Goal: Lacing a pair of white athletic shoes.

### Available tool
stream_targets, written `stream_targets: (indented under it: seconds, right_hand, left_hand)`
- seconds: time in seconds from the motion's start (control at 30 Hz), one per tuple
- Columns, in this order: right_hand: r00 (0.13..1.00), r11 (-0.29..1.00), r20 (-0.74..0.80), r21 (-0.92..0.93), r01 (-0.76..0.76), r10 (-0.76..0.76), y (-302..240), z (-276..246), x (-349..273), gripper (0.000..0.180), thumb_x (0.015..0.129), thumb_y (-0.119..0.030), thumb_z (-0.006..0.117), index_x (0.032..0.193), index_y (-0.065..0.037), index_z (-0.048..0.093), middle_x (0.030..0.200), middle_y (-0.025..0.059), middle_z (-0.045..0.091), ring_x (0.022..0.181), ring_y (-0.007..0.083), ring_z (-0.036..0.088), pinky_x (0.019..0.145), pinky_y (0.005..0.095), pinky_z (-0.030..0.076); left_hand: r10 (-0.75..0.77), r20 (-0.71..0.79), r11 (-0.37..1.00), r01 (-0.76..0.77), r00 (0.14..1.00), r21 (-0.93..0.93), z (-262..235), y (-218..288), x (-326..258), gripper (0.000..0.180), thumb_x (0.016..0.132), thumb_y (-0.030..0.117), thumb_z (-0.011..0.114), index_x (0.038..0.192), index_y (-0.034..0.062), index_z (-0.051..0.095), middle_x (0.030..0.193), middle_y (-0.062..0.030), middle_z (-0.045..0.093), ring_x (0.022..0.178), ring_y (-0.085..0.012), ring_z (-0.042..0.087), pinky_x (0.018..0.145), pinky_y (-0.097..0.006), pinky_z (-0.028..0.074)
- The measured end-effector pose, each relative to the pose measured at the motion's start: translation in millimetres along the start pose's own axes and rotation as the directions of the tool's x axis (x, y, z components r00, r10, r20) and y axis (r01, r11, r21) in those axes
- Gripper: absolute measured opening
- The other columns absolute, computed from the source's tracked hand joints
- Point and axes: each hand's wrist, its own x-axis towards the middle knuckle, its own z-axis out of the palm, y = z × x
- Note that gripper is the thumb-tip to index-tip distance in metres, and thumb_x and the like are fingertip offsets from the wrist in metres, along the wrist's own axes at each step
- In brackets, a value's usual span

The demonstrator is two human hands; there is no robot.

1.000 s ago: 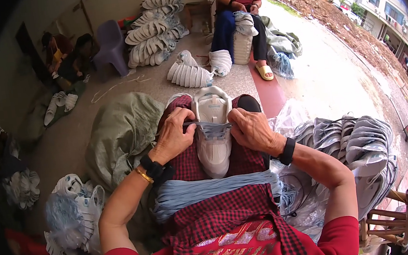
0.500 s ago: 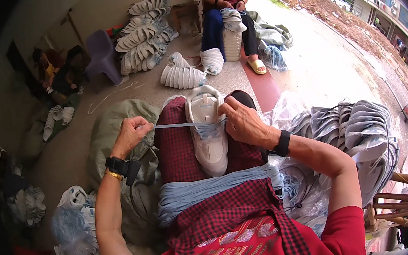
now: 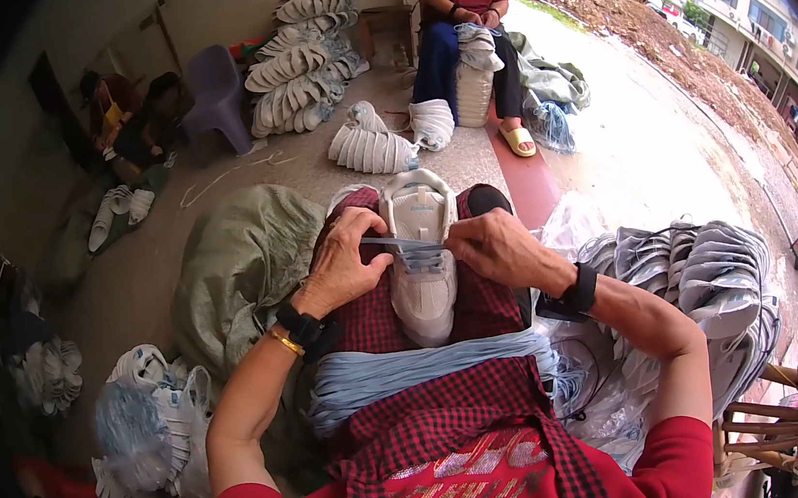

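A white sneaker (image 3: 424, 307) rests on my lap, toe toward me, with light blue lacing across its front. My left hand (image 3: 340, 263) is at the shoe's left side, holding a flat light blue shoelace (image 3: 381, 241) that runs over the tongue; its thumb and forefinger tips are apart. On the right side, my right hand (image 3: 496, 250) pinches close to the shoe's eyelet edge, where the lace meets the fingers. A bundle of light blue laces (image 3: 422, 375) lies across my lap, over a red-and-black checked apron (image 3: 447, 429).
Stacked white shoe uppers (image 3: 702, 266) stand at my right beside a wooden stool (image 3: 772, 424). A green sack (image 3: 240, 266) sits at my left. Further uppers (image 3: 371, 147) lie ahead, near a seated person (image 3: 466, 9). A purple chair (image 3: 216, 98) stands at the back left.
My left hand has come in from the left to the shoe's side, shortening the stretched lace. My right hand stays at the shoe's right edge. The view has shifted slightly.
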Motion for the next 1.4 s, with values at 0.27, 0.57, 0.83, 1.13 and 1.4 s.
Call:
stream_targets:
  seconds: [0.27,0.57,0.83,1.13,1.4]
  right_hand:
    - [0.960,0.930,-0.005,0.249,-0.269,0.280,51,-19,-5,0.037,0.097,-0.027,0.058,0.072,0.000,0.062,0.063,0.0000,0.053,0.059,0.0073,0.046,0.056,0.0304,0.038]
    - [0.993,0.994,-0.067,-0.047,0.095,-0.098,48,-19,-21,0.016,0.091,-0.014,0.064,0.100,-0.005,0.053,0.079,0.0171,0.065,0.074,0.0369,0.065,0.064,0.0456,0.049]
    - [0.983,0.933,-0.013,-0.316,0.170,-0.184,89,-50,-49,0.008,0.093,-0.008,0.057,0.098,-0.004,0.052,0.076,0.0152,0.057,0.067,0.0380,0.061,0.058,0.0462,0.047]
    - [0.935,0.623,-0.346,-0.716,-0.315,0.075,98,-253,-162,0.009,0.095,-0.004,0.053,0.103,-0.002,0.058,0.092,0.0177,0.068,0.080,0.0380,0.066,0.068,0.0444,0.052]
    - [0.888,0.113,-0.452,-0.890,-0.441,-0.091,72,-388,-246,0.024,0.099,-0.012,0.053,0.119,-0.003,0.063,0.114,0.0162,0.066,0.103,0.0337,0.065,0.087,0.0446,0.052]
  left_hand:
    - [0.021,0.009,1.000,-0.020,1.000,-0.020,6,0,1,0.035,0.070,0.004,0.075,0.100,0.0017,0.056,0.104,-0.0127,0.058,0.104,-0.0314,0.059,0.093,-0.039,0.047]
    - [0.250,-0.048,0.955,-0.237,0.967,0.180,-5,-9,5,0.026,0.076,0.008,0.077,0.099,0.0091,0.064,0.082,-0.0079,0.056,0.070,-0.0280,0.059,0.065,-0.038,0.050]
    - [0.362,0.064,0.722,-0.323,0.930,0.612,-73,-59,-11,0.011,0.087,0.011,0.066,0.098,0.0125,0.064,0.078,-0.0074,0.053,0.071,-0.0268,0.061,0.062,-0.039,0.051]
    - [0.116,-0.312,0.550,0.201,0.943,0.811,-282,-100,-102,0.018,0.095,0.006,0.057,0.112,0.0074,0.064,0.107,-0.0124,0.066,0.098,-0.0377,0.063,0.082,-0.043,0.051]
    - [0.240,-0.413,0.287,0.343,0.878,0.895,-412,-55,-160,0.021,0.101,0.007,0.052,0.119,0.0042,0.062,0.110,-0.0136,0.065,0.105,-0.0354,0.063,0.089,-0.042,0.051]
